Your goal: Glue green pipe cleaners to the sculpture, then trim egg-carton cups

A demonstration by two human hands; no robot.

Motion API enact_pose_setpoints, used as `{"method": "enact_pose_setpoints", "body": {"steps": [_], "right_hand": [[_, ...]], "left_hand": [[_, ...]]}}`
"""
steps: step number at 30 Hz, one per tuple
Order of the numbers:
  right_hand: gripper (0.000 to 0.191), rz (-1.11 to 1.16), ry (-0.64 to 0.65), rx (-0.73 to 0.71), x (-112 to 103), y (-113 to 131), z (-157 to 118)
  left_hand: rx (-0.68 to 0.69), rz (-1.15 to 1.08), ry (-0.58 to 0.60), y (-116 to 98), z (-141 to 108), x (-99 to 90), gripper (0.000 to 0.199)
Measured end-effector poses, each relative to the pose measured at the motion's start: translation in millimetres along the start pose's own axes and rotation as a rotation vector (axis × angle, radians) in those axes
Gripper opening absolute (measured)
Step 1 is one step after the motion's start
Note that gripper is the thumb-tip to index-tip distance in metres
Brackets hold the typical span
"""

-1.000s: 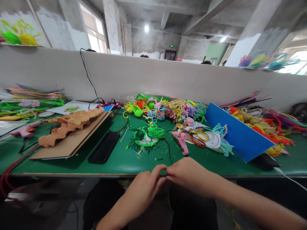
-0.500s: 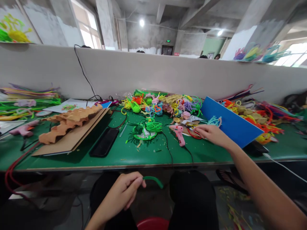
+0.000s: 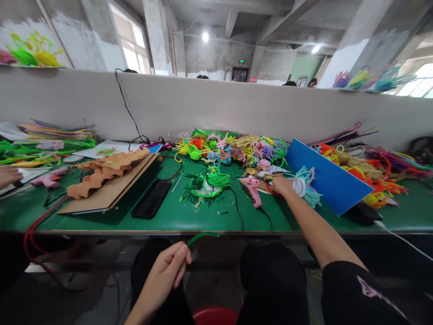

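My left hand (image 3: 171, 266) is low in front of the table edge, its fingers closed on a green strip (image 3: 203, 235) that sticks out to the right. My right hand (image 3: 281, 185) reaches onto the table among small items; its fingertips are hard to make out. Just left of it lies a pink glue gun (image 3: 252, 191). To its right is a light blue fuzzy piece (image 3: 313, 197) with a white part. A green piece with a white base (image 3: 208, 189) sits at the middle of the table.
A black phone (image 3: 151, 198) and brown boards (image 3: 111, 189) with egg-carton material lie left. A blue board (image 3: 329, 176) leans at the right. Colourful pieces (image 3: 233, 151) are heaped at the back. Another person's hand (image 3: 9, 176) shows at the far left.
My right hand has moved slightly left and in over the small items, uncovering more of the light blue piece. My left hand has shifted left with the green strip. Another person's hand has appeared.
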State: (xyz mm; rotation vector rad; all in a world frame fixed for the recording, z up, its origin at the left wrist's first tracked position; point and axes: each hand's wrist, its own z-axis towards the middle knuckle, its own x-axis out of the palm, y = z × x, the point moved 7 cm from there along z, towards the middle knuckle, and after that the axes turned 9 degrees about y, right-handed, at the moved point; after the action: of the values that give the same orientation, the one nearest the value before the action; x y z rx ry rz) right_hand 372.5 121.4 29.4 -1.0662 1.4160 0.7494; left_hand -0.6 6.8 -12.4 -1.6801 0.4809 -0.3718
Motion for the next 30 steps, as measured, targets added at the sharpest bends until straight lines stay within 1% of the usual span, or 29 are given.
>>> {"method": "enact_pose_setpoints", "body": {"steps": [3, 5, 8, 10, 13, 16, 19, 21, 24, 25, 26, 27, 28, 30], "right_hand": [[0.033, 0.028, -0.019, 0.079, -8, -6, 0], [0.033, 0.069, -0.041, 0.104, -15, -12, 0], [0.032, 0.171, -0.077, 0.136, -29, -25, -2], [0.03, 0.266, -0.106, 0.148, -37, -34, -5], [0.028, 0.452, -0.154, 0.108, -42, -41, -16], [0.038, 0.676, -0.182, -0.005, -40, -36, -36], [0.04, 0.884, -0.187, -0.152, -36, -18, -65], [0.041, 0.996, -0.176, -0.258, -31, 0, -89], [0.047, 1.103, -0.092, -0.421, -14, 39, -123], [0.049, 1.147, -0.062, -0.509, -8, 55, -133], [0.05, 1.255, 0.005, -0.677, -3, 74, -144], [0.051, 1.28, 0.032, -0.742, 4, 89, -151], [0.052, 1.287, 0.039, -0.777, 9, 101, -156], [0.05, 1.312, 0.022, -0.854, 15, 121, -161]], "left_hand": [[0.03, -0.069, -0.02, -3, 4, 0.2, 0.056], [0.039, -0.099, -0.037, -3, 6, -0.7, 0.054], [0.053, -0.115, -0.055, -5, 10, -1.6, 0.049], [0.061, -0.128, -0.041, -5, 13, 0.9, 0.046], [0.062, -0.153, 0.016, -2, 18, 9.1, 0.042], [0.055, -0.157, 0.075, 3, 22, 16.6, 0.04], [0.077, -0.118, 0.082, -1, 27, 17.7, 0.039], [0.125, -0.077, 0.043, -13, 30, 15.2, 0.038], [0.271, -0.002, -0.05, -44, 34, 11.9, 0.036], [0.332, 0.023, -0.082, -56, 36, 11.8, 0.036], [0.391, 0.045, -0.112, -68, 37, 12.4, 0.035], [0.445, 0.065, -0.142, -78, 39, 13.3, 0.034], [0.491, 0.087, -0.172, -86, 41, 14.3, 0.033], [0.563, 0.159, -0.237, -99, 45, 16.4, 0.031]]}}
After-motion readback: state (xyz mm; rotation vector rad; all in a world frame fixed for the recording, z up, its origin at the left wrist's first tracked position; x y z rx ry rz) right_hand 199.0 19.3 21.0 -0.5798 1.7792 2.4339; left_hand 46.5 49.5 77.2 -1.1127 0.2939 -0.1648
